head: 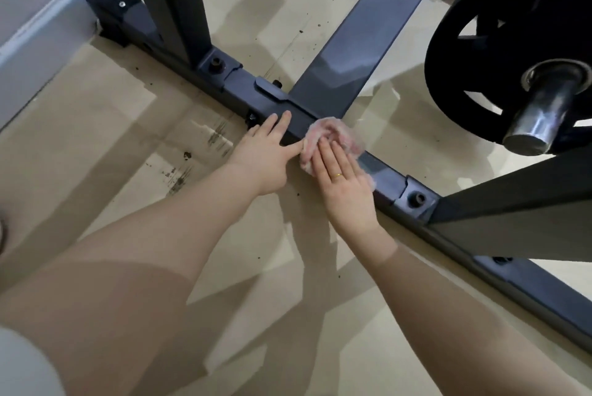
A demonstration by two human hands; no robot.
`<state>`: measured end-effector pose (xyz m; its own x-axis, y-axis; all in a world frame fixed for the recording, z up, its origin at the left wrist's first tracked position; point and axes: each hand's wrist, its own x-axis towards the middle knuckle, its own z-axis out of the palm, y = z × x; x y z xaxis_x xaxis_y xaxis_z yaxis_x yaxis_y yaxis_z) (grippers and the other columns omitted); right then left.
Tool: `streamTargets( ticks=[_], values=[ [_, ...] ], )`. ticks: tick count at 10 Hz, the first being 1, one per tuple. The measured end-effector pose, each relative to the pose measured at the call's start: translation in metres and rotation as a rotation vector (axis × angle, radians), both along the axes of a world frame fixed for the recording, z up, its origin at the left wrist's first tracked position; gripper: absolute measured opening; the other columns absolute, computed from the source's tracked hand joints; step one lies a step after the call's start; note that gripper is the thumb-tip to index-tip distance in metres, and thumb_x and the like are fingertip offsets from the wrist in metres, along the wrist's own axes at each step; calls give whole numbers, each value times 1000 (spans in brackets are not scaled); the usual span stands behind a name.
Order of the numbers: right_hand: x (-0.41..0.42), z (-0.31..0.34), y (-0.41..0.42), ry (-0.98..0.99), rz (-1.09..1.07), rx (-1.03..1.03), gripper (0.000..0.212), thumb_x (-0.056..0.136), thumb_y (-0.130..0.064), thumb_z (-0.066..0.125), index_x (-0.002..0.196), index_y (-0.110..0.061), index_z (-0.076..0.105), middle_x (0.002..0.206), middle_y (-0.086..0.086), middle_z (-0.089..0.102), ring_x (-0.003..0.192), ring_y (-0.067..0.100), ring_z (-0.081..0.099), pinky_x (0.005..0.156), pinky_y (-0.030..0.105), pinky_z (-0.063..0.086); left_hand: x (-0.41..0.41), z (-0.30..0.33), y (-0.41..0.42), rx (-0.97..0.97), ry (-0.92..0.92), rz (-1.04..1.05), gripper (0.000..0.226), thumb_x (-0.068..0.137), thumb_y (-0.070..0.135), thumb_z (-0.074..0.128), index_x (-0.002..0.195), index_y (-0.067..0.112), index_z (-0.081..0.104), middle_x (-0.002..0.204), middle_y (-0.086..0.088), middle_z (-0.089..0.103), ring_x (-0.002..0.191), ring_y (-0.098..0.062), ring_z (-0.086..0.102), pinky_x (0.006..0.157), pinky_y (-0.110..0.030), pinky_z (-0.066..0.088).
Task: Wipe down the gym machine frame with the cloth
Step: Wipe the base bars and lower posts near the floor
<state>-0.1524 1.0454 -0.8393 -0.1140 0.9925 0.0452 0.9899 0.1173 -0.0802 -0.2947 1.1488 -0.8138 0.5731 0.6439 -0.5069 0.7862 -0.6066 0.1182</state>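
Across the whole view, a pale tiled floor (96, 126), glossy, with dark scuff marks and specks toward 9 o'clock. From 10 o'clock down to 4 o'clock, the dark grey base bar (384, 176) of the gym machine frame, lying on the floor, bolted plates along its top. Rising off it toward 12 o'clock, a dark upright post (179, 5); branching toward 1 o'clock, a flat cross member (362, 33); out toward 3 o'clock, a second dark beam (512, 200). At 2 o'clock, a black weight plate (474, 43) on a steel sleeve (538, 117), raised above the floor and well apart from the hands. At 10 to 11 o'clock along the edge, a light wall with skirting (35, 27). From 7 o'clock, a bare forearm leading to the left hand (266, 155): fingers straight, spread flat, tips resting on the bar's top face, gripping nothing. From 5 o'clock, the right hand (342, 184): also flat, fingers straight and together, a gold ring (337, 175) on one of them, pressing down on the cloth. At centre, just at 3 o'clock of the left hand, the pink cloth (336, 133), bunched, pinned against the bar's top right below the cross-member joint. Left index fingertip touching the cloth's near edge; hands side by side, close but not clasped.
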Motion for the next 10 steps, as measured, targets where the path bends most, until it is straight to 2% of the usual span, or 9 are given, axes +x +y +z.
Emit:
streamTargets(
  ticks=[1, 2, 3, 4, 5, 6, 7, 9, 10],
  values=[
    [33, 2, -11, -195, 147, -82, 67, 70, -6, 79, 132, -8, 55, 139, 10, 51, 127, 27, 50, 107, 41, 38, 1, 9, 6, -39, -16, 36, 77, 89, 5, 36, 148, 40, 1, 157, -2, -18, 145, -21, -11, 115, -37, 14],
    [71, -2, -46, -373, 268, -25, 44, 90, -10, 60, 132, -5, 49, 150, 17, 32, 141, 26, 29, 119, 33, 11, -4, 17, 16, -104, -54, 54, 76, 89, -2, 33, 151, 24, -4, 158, 2, -12, 145, -15, -6, 117, -30, 11],
    [62, -4, -53, -624, 262, -352, 50, 102, -21, 19, 146, 2, 22, 156, 23, 10, 146, 34, 5, 111, 18, -15, -12, 17, 23, -117, -76, -11, 76, 88, -5, 33, 151, 20, -3, 158, 6, -9, 145, -11, -5, 118, -28, 8],
    [43, -11, -27, -592, 503, -134, 61, 93, -33, -1, 151, -28, 15, 159, -8, 7, 147, 13, 1, 105, 20, -24, -21, 11, 30, -70, -107, -61, 78, 87, -3, 37, 151, 22, -1, 159, 8, -7, 145, -10, -2, 117, -26, 6],
    [44, -5, -20, -343, 364, -153, 55, 88, -21, 22, 128, -8, 58, 137, 12, 53, 129, 23, 49, 113, 25, -12, -25, 5, 35, -33, -106, -142, 78, 87, 0, 39, 151, 22, -1, 159, 6, -8, 145, -12, -2, 118, -30, 6],
    [55, 15, -28, -373, 357, -212, 37, 82, -11, 43, 103, -2, 72, 110, 12, 70, 116, 17, 57, 113, 26, -8, -24, 3, 33, -47, -110, -139, 79, 87, -1, 37, 151, 22, -2, 158, 6, -11, 145, -13, -5, 119, -35, 6],
    [63, 19, -35, -421, 364, -208, 27, 76, -9, 61, 99, -4, 74, 107, 7, 71, 99, 21, 68, 114, 29, -5, -22, 4, 35, -57, -108, -148, 78, 87, -1, 36, 151, 23, -3, 158, 6, -13, 145, -13, -6, 119, -36, 5],
    [73, 7, -46, -424, 302, -117, 40, 73, -9, 70, 112, -2, 65, 111, 7, 70, 102, 21, 68, 112, 31, 20, -23, -2, 30, -53, -135, -122, 80, 86, -1, 37, 151, 22, -3, 158, 6, -13, 145, -14, -7, 119, -36, 3],
    [66, 22, -53, -625, 258, -12, 43, 103, -16, 32, 142, 3, 30, 152, 14, 30, 133, 8, 41, 112, 13, 0, -24, 2, 32, -66, -156, -120, 79, 86, -3, 37, 151, 22, -1, 158, 6, -12, 145, -13, -7, 118, -35, 3]
  ],
)
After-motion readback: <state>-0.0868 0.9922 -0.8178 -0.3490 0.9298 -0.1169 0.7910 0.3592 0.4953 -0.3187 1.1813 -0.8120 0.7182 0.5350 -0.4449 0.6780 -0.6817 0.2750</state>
